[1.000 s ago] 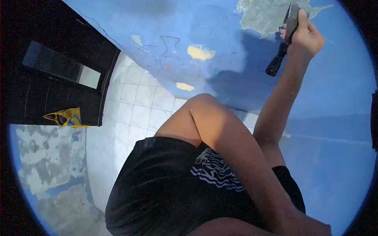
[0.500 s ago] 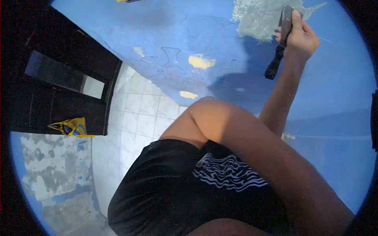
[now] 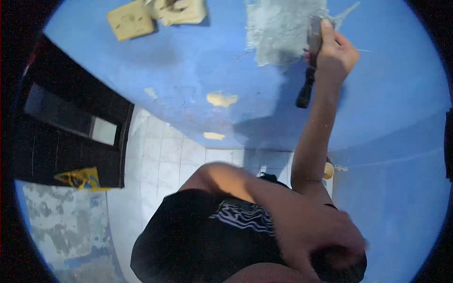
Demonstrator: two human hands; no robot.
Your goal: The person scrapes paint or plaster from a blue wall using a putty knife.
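Note:
My right hand (image 3: pixel 337 54) is up at the blue wall (image 3: pixel 188 61), wrapped round a putty knife (image 3: pixel 315 40). The thumb presses along its broad dark blade, and the black handle hangs below the hand. The blade lies at the right side of a rough grey patch of filler (image 3: pixel 278 33) and seems to touch it. A thin smear of filler runs off the patch to the upper right. My left hand is out of sight.
Two yellowed square boxes (image 3: pixel 131 21) are fixed on the wall at upper left. Cream bare spots (image 3: pixel 222 98) mark the wall lower down. A dark door (image 3: pixel 71 137), a yellow plastic bag (image 3: pixel 80 179), white floor tiles (image 3: pixel 163 146) and a yellowish round container (image 3: pixel 329 170) also show.
The view has tilted, bringing the wall boxes and the round container into sight. My right hand, still gripping the putty knife, has slid slightly upward along the patch.

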